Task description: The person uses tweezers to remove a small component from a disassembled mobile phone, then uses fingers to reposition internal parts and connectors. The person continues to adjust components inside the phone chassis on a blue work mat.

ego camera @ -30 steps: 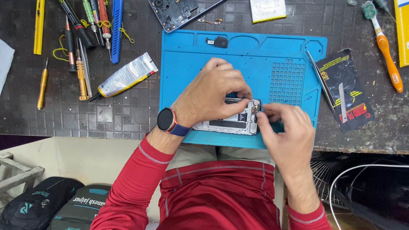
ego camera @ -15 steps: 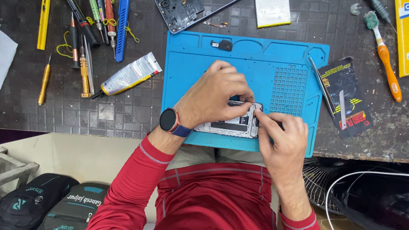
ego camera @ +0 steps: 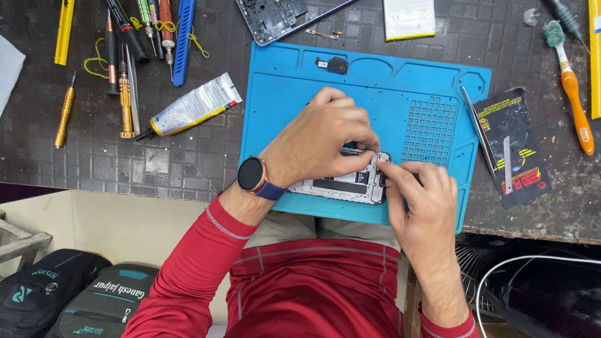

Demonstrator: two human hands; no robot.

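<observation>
The opened phone (ego camera: pixel 342 183) lies flat at the near edge of the blue repair mat (ego camera: pixel 283 110), its long axis running left to right and its exposed insides facing up. It looks light and stiff but fragile, with bare parts that would not stand pressing, so the safe hold is by the long edges of the frame, not the exposed interior.

The left hand (ego camera: pixel 324 139) arches over the phone from the far side, fingers curled down and pinching at its far right corner. The right hand (ego camera: pixel 419 200) comes in from the right, fingertips closed against the phone's right end; whether it holds a small part or tool there I cannot tell.

Farther out, a phone back frame (ego camera: pixel 292 0) lies beyond the mat on the dark tabletop (ego camera: pixel 194 160). To the left lie a glue tube (ego camera: pixel 191 107) and a row of screwdrivers (ego camera: pixel 122 33). On the right an orange-handled brush (ego camera: pixel 571 87) lies well apart.
</observation>
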